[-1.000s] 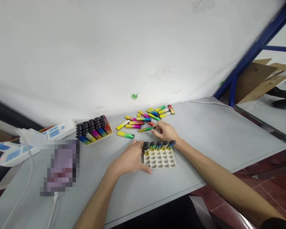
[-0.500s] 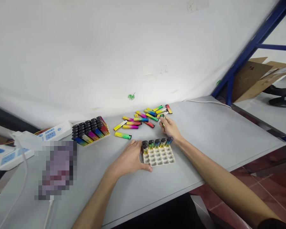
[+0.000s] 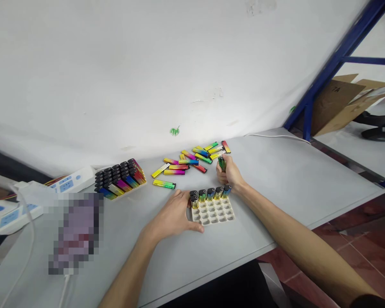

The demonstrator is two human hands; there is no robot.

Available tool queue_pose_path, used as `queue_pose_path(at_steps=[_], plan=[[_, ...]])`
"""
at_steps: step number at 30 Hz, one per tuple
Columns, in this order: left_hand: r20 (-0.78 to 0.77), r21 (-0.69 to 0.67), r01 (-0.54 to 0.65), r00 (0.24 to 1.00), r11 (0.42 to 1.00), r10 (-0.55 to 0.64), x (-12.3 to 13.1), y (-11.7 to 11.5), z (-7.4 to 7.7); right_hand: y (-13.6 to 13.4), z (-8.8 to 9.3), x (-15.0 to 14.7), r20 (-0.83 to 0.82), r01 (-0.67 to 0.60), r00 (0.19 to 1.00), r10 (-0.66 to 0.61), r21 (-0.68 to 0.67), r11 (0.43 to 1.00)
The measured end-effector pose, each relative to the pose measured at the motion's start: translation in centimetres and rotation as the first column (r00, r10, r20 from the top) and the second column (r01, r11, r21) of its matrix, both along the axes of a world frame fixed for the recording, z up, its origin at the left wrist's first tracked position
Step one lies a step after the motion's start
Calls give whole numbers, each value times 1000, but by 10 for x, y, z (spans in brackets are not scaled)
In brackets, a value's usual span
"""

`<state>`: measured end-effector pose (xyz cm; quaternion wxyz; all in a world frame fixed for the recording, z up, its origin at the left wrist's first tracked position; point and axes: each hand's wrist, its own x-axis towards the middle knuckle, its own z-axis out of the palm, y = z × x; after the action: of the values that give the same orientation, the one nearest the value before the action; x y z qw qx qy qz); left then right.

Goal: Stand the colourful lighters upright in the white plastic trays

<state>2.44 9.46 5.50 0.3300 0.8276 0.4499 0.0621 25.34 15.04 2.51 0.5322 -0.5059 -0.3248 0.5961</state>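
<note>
A cream tray (image 3: 214, 212) with rows of slots sits on the table, several lighters (image 3: 211, 193) standing upright along its far row and one more at its left side. My left hand (image 3: 179, 214) grips the tray's left side, thumb along the near corner and fingers behind. Beyond the tray's far right corner, my right hand (image 3: 231, 172) is closed around a green lighter (image 3: 222, 164), its black top pointing up. Loose two-coloured lighters (image 3: 179, 167) lie scattered near the wall, just left of my right hand.
To the left stands a second tray (image 3: 132, 191) packed with upright lighters. Nearer lies a pixelated object (image 3: 77, 231) with a white cable, beside white power strips (image 3: 67, 184). A blue metal frame (image 3: 327, 77) and cardboard boxes (image 3: 340, 102) are at the right.
My right hand has drawn slightly back from the loose lighters and turned the green lighter more upright. My left hand stays on the tray.
</note>
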Motion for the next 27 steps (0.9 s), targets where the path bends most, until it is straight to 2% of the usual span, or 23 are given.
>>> queue_pose_path(at_steps=[8, 16, 27], plan=[[-8, 4, -11, 1000, 1000, 11, 1, 0, -1, -1, 4, -1, 36, 27, 999, -26, -30, 999], [-9, -5, -2, 1000, 1000, 1, -1, 1, -3, -3, 4, 0, 60, -1, 998, 1, 1, 1000], [3, 0, 5, 1000, 1000, -5, -1, 1, -3, -2, 5, -2, 73, 46, 996, -43, -45, 998]])
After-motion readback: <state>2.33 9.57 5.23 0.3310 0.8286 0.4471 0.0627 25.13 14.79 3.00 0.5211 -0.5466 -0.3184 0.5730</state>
